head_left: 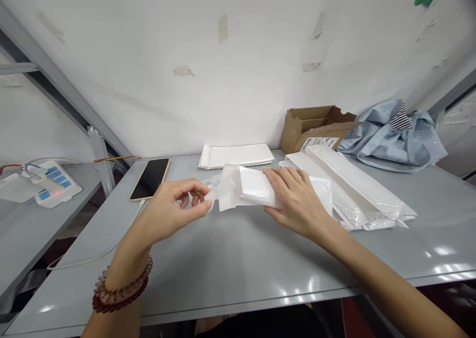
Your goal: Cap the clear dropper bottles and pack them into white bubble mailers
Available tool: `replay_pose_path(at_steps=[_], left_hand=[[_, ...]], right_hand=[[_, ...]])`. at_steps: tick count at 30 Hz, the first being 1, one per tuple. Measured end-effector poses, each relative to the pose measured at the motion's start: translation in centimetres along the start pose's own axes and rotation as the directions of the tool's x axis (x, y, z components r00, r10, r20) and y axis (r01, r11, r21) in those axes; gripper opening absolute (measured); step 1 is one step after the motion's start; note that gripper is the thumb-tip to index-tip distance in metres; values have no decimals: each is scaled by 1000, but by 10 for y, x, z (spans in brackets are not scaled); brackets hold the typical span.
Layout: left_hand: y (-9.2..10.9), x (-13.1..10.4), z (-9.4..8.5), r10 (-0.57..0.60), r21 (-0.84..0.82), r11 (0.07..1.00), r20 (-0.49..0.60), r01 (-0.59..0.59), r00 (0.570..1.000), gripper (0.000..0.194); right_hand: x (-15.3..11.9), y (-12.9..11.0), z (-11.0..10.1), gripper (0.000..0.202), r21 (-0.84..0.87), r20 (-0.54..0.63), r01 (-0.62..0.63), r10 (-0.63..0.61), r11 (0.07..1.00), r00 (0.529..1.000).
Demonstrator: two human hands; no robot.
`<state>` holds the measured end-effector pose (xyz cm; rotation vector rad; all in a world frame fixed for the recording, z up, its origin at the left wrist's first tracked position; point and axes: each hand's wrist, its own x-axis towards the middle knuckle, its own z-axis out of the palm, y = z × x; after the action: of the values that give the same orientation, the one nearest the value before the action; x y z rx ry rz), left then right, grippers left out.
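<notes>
Mid-table, a white padded pouch [253,187] lies lengthwise on the grey table [238,258], gripped at both ends by a person seen from a head camera. The right hand [297,201] rests over the pouch's right half, fingers pressed together and curled across its top, thumb hidden beneath. The left hand [173,211] meets the pouch's open left end, where thumb and forefinger pinch the thin flap [217,194] of film that sticks out; the other fingers are loosely curled behind them. A dark red coil band [121,291] circles the left wrist. Just right of the pouch, touching the hand's far side, lies a stack of long white bags [357,194], fanned toward the table's right edge. Behind the pouch, near the wall, sits a flat pile of white sheets [238,155]. An open carton [316,125] stands at the wall behind the bags, and a crumpled pale blue cloth [394,140] lies beside it to the right. A phone [150,178] with a dark screen lies face up to the left of the pouch, near the table's back corner, a white cable [92,256] trailing from it over the left edge. On a separate table further left rests a white power strip [52,182] with blue switches.
</notes>
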<state>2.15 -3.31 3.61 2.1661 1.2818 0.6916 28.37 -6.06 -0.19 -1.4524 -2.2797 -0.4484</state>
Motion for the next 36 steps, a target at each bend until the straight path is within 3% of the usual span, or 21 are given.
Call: replay_pose_path(at_steps=[2,6,10,14,17,19,21,24,27,32,34,36], left_hand=[[-1,2,6,24,76,997,57,-28,998,7],[-10,7,19,123,233,964,44,-130,991,13],[-10,10,32,224,98,966,143,-239,964,24],[1,9,33,172,-165,978,303,-126,937,31],[3,6,20,170,-311,950,503,-6,848,27],[2,3,8,192,-342,940,580,23,792,27],[0,2,-4,120,-335,936,593,109,796,24],[-2,1,-11,-13,-314,924,548,220,836,19],[1,3,-2,-2,-283,939,558,193,830,23],[6,5,18,114,-307,943,666,132,738,23],[5,3,16,169,-332,938,691,101,703,24],[2,0,7,213,-360,931,663,57,717,25]], right_hand=[[-1,-5,2,54,12,41,35,-35,999,999],[-4,-15,8,54,31,127,94,-98,995,987],[-7,-25,15,54,120,209,110,-134,987,969],[-10,-33,17,55,222,218,94,-144,970,965],[-13,-37,13,57,302,209,91,-159,949,965],[-14,-38,9,56,350,207,97,-178,932,962],[-15,-39,6,53,367,206,98,-184,925,961],[-13,-40,4,53,343,212,76,-156,936,965],[-13,-43,5,56,302,211,59,-127,951,969],[-18,-52,6,54,324,275,61,-156,944,949],[-20,-54,4,55,344,292,56,-164,937,942],[-20,-54,2,57,355,268,61,-163,933,950]])
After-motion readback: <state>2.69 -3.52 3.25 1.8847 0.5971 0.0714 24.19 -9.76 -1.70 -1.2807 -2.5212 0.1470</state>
